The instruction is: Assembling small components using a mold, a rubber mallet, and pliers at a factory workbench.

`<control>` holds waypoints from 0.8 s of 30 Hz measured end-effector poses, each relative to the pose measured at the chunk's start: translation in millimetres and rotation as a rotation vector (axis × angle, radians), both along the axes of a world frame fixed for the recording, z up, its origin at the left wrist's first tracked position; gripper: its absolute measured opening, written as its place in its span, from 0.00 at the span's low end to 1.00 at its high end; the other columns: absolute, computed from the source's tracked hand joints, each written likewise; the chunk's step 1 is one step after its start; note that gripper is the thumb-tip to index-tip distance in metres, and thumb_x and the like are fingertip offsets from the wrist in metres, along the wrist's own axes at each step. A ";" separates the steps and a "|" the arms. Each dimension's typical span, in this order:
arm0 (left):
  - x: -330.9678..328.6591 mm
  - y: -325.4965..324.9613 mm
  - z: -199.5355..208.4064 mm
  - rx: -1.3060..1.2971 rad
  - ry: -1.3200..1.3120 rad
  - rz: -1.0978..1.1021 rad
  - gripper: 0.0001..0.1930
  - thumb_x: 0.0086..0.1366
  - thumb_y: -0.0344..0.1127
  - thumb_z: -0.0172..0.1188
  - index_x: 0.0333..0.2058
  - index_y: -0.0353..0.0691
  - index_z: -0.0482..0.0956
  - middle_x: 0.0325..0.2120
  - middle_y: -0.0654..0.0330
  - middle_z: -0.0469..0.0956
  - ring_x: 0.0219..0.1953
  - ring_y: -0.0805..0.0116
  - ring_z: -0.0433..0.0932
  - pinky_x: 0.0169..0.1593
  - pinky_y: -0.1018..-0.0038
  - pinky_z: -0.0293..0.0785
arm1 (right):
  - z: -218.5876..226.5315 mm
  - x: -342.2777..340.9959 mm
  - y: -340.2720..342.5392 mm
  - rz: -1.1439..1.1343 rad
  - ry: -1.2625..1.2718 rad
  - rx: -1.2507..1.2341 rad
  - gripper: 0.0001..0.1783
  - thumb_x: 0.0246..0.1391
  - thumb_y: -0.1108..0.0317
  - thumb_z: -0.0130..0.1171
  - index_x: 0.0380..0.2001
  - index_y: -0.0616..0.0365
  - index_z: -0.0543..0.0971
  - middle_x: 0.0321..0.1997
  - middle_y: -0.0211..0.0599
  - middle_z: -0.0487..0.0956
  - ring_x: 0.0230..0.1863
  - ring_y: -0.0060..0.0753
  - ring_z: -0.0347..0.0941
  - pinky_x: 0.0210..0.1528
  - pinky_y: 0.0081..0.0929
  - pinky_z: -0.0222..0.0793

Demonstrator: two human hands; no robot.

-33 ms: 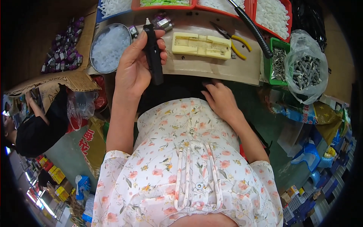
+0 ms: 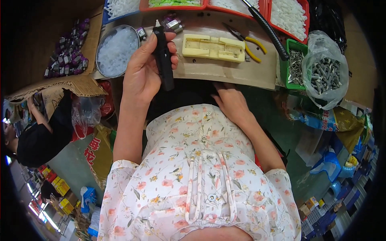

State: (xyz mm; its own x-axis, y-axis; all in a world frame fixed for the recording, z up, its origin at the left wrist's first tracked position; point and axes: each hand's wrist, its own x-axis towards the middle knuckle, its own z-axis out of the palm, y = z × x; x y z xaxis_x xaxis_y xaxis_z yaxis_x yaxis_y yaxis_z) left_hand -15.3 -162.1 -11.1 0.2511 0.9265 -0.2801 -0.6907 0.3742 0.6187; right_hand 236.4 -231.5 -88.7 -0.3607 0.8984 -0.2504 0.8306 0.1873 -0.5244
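Note:
In my left hand (image 2: 140,76) is a long black plastic stick-shaped piece (image 2: 163,60) with a narrow white tip pointing away from me. My thumb presses one side and my fingers curl round the other, above the table's near edge. My right hand (image 2: 232,101) rests low on my lap by the table edge, with fingers stretched forward and thumb apart. Its fingertips are partly hidden at the edge, and nothing shows in it. Ahead on the table lie a pale yellow block fixture (image 2: 214,49) with recesses and pliers (image 2: 254,47) with yellow handles.
At left stand a round tin (image 2: 116,50) of translucent pieces and a cardboard box (image 2: 90,52) with purple-and-metal parts. Red trays (image 2: 307,24) of small plastic pieces line the back. A black lever (image 2: 269,34) slants over the table. A green bin (image 2: 290,78) and plastic bag (image 2: 341,90) hold small parts.
My right hand has shifted slightly left and forward, so its fingertips reach the table edge. My left hand and the black piece stay in place.

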 end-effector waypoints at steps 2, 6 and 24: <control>0.5 -6.8 0.4 -0.001 -0.001 0.005 0.22 0.72 0.45 0.54 0.51 0.30 0.75 0.34 0.57 0.80 0.35 0.66 0.79 0.41 0.72 0.77 | -23.6 -16.5 9.9 0.086 -0.040 0.074 0.07 0.54 0.69 0.60 0.33 0.62 0.82 0.52 0.54 0.75 0.50 0.54 0.74 0.51 0.45 0.71; -0.9 -15.5 3.6 0.003 0.000 -0.001 0.22 0.73 0.45 0.54 0.52 0.30 0.75 0.34 0.56 0.80 0.34 0.66 0.79 0.41 0.72 0.77 | -38.0 -12.4 0.3 0.260 -0.024 0.273 0.08 0.50 0.69 0.57 0.28 0.64 0.80 0.52 0.57 0.74 0.54 0.58 0.70 0.58 0.51 0.65; 7.1 -11.2 3.3 0.053 0.236 0.017 0.18 0.72 0.40 0.56 0.48 0.29 0.78 0.33 0.58 0.79 0.32 0.68 0.78 0.38 0.73 0.76 | 12.3 4.2 -10.3 0.011 0.200 0.159 0.03 0.51 0.77 0.60 0.31 0.63 0.80 0.32 0.48 0.79 0.35 0.50 0.79 0.38 0.41 0.75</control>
State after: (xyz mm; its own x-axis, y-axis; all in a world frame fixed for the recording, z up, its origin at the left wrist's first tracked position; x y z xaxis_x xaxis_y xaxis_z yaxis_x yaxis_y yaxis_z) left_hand -8.3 -173.3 -7.8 0.1682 0.9451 -0.2803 -0.5306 0.3264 0.7822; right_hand 240.5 -241.9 -76.4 -0.3993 0.9164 -0.0290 0.7109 0.2894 -0.6410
